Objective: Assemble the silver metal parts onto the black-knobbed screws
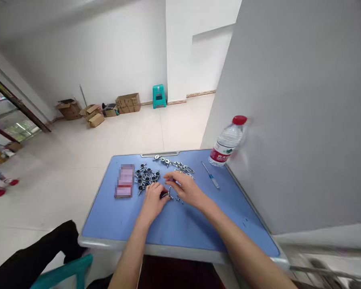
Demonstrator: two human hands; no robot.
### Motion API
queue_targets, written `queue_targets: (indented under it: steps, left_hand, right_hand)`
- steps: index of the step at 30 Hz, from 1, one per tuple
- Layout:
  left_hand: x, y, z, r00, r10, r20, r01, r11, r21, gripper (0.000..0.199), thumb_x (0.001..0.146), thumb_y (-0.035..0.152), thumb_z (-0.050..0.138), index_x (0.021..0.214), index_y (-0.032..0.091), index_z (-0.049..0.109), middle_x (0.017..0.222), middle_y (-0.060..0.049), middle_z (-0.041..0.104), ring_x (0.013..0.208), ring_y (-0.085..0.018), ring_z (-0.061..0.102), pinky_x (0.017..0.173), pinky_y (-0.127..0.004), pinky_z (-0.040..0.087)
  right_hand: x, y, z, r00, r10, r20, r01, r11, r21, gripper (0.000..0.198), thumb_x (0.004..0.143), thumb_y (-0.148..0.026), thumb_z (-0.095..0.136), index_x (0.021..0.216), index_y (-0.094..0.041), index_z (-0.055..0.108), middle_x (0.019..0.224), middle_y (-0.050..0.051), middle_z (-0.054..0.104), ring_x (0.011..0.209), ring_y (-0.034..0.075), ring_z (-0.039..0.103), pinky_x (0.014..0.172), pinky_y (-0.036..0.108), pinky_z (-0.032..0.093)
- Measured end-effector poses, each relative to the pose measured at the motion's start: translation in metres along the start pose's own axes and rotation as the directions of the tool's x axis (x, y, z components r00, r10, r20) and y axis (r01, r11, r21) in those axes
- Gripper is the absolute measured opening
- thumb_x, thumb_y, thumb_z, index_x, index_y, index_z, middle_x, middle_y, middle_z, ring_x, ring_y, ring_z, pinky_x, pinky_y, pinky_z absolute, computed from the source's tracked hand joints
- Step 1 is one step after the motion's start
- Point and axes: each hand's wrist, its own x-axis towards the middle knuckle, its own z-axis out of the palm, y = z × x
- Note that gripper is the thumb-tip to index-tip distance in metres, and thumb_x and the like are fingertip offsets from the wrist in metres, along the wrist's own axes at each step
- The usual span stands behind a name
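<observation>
My left hand (153, 197) rests near the middle of the blue tabletop, its fingers closed on a small metal fitting (167, 195) with a dark part. A thin shaft stands up from that fitting. Just above and to the right hovers my right hand (186, 189), its thumb and bent fingers slightly apart close to the shaft; nothing shows between them. Beside the left hand lies a pile of metal fittings with round black centres (147, 176). A few tiny metal pieces (178, 198) sit under the right hand. Behind it are silvery metal links (183, 166), partly hidden.
A blurred-out pink rectangular item (125, 180) lies at the table's left. On the right are a screwdriver (211, 176) and a large red-capped water bottle (228, 140) by the grey wall. Cardboard boxes (128, 103) and a teal stool (159, 96) stand across the floor.
</observation>
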Motion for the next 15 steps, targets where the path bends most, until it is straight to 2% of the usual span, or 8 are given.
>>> queue_targets:
  steps: [7,12,15]
  left_hand:
    - [-0.0025,0.0035,-0.0053,1.0,0.003,-0.017,-0.004,1.0,-0.03,0.007,0.082,0.018,0.066,0.082,0.02,0.059,0.094,-0.001,0.064,0.097,-0.023,0.055,0.084,-0.035,0.037]
    - [-0.0029,0.0062,-0.0076,1.0,-0.011,-0.012,0.01,0.998,-0.061,0.007,0.083,0.016,0.063,0.082,0.021,0.058,0.091,0.0,0.063,0.095,-0.021,0.055,0.085,-0.035,0.036]
    - [-0.0023,0.0066,-0.0058,1.0,-0.006,-0.012,0.006,0.999,-0.046,0.007,0.083,0.017,0.064,0.083,0.021,0.058,0.091,0.0,0.063,0.096,-0.021,0.054,0.085,-0.035,0.036]
  right_hand:
    - [0.0011,-0.0097,-0.0119,0.986,-0.036,0.161,0.047,0.997,-0.063,0.033,0.094,-0.007,0.034,0.12,-0.021,0.047,0.105,0.009,0.067,0.097,0.022,0.058,0.082,0.039,0.05]
    - [-0.0011,-0.0095,-0.0059,0.996,0.01,0.089,-0.016,0.998,0.066,0.036,0.091,-0.007,0.039,0.123,-0.022,0.044,0.106,0.008,0.063,0.091,0.018,0.059,0.08,0.035,0.051]
    - [-0.0024,-0.0098,-0.0045,0.997,0.05,0.052,-0.054,0.996,0.071,0.026,0.089,-0.01,0.044,0.112,-0.021,0.051,0.096,0.005,0.061,0.084,0.017,0.058,0.075,0.032,0.05]
